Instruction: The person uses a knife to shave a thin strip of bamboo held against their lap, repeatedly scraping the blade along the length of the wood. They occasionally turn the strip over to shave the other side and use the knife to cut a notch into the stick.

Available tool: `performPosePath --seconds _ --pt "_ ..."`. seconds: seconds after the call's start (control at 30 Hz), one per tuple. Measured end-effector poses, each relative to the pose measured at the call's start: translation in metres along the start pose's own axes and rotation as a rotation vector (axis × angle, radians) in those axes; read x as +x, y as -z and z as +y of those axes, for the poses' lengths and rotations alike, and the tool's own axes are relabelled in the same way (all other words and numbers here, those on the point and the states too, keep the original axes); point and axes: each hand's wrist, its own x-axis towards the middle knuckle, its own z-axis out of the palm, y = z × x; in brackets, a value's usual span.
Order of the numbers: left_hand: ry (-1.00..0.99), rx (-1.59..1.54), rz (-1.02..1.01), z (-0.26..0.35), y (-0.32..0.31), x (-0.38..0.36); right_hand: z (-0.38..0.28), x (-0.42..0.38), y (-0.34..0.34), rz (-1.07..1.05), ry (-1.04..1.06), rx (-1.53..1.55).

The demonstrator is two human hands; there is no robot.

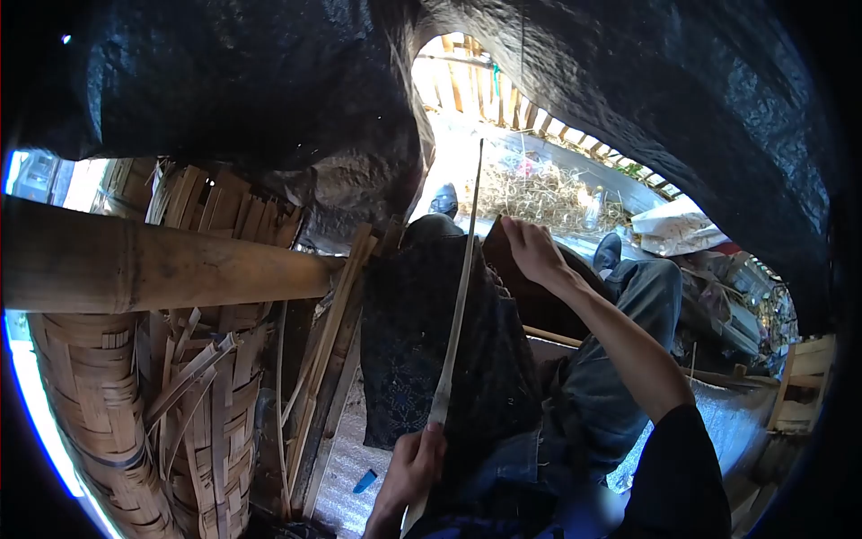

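Note:
A long, thin bamboo strip (462,305) runs up from my lap, narrowing towards its far end against the bright ground. My left hand (415,465) is closed around its near, wider end. Beneath the strip, a dark patterned cloth (404,359) covers my leg. My right hand (537,254) is out to the right of the strip, fingers bent together at the top edge of a dark brown, flat-looking piece (530,292). I cannot tell what, if anything, those fingers grip.
A thick bamboo pole (171,260) crosses at left, above large woven bamboo baskets (94,377). Split slats (332,350) stand beside my leg. A small blue object (365,481) lies on the floor. Black sheeting (646,99) hangs overhead; straw-like shavings (548,193) cover the ground ahead.

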Motion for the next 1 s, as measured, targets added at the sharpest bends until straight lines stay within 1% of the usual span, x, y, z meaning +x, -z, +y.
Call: performPosePath --seconds 0.03,0.07,0.1,0.13,0.17,0.2,0.23,0.27,0.3,0.37,0.4,0.5,0.57,0.67,0.8,0.87,0.93,1.0 --pt "0.043 -0.129 -0.021 0.002 0.001 0.002 -0.009 -0.003 0.004 0.064 0.022 0.04" --pt "0.048 -0.139 -0.008 -0.002 0.003 0.009 -0.02 -0.014 0.009 0.038 0.11 0.036" --pt "-0.035 -0.256 -0.102 -0.009 0.007 0.021 -0.032 -0.03 0.015 0.015 0.193 0.032" --pt "-0.121 -0.368 -0.202 -0.013 0.012 0.029 -0.049 -0.049 0.022 -0.102 0.168 0.218" --pt "-0.118 -0.363 -0.207 -0.012 0.014 0.034 -0.062 -0.068 0.027 -0.189 0.174 0.249" --pt "-0.042 -0.672 -0.33 -0.01 0.016 0.039 -0.071 -0.086 0.029 -0.272 0.172 0.279" --pt "0.047 -0.979 -0.452 -0.009 0.017 0.041 -0.075 -0.103 0.025 -0.311 0.192 0.253" --pt "0.038 -1.083 -0.504 -0.007 0.017 0.043 -0.078 -0.114 0.022 -0.346 0.211 0.226" --pt "0.055 -1.066 -0.519 -0.006 0.016 0.045 -0.079 -0.118 0.021 -0.331 0.19 0.224" --pt "0.067 -1.091 -0.551 -0.006 0.017 0.048 -0.08 -0.126 0.015 -0.45 0.22 0.109" --pt "0.081 -1.076 -0.554 -0.007 0.018 0.048 -0.082 -0.126 0.014 -0.432 0.172 0.136" --pt "0.134 -1.047 -0.496 -0.011 0.018 0.044 -0.081 -0.122 0.013 -0.466 0.127 0.093" --pt "0.139 -1.094 -0.532 -0.011 0.016 0.044 -0.077 -0.117 0.009 -0.46 0.159 0.078" --pt "0.151 -1.088 -0.5 -0.014 0.013 0.044 -0.073 -0.107 0.009 -0.429 0.273 0.012" --pt "0.149 -1.189 -0.519 -0.017 0.008 0.036 -0.076 -0.097 0.011 -0.514 0.305 -0.068" --pt "0.194 -1.167 -0.518 -0.019 0.003 0.027 -0.065 -0.094 -0.002 -0.315 0.28 -0.137" --pt "0.171 -1.177 -0.535 -0.025 0.002 0.023 -0.041 -0.074 -0.007 0.028 0.812 -0.633" --pt "0.161 -1.163 -0.555 -0.028 0.003 0.02 0.021 -0.033 -0.031 0.093 0.839 -0.625"
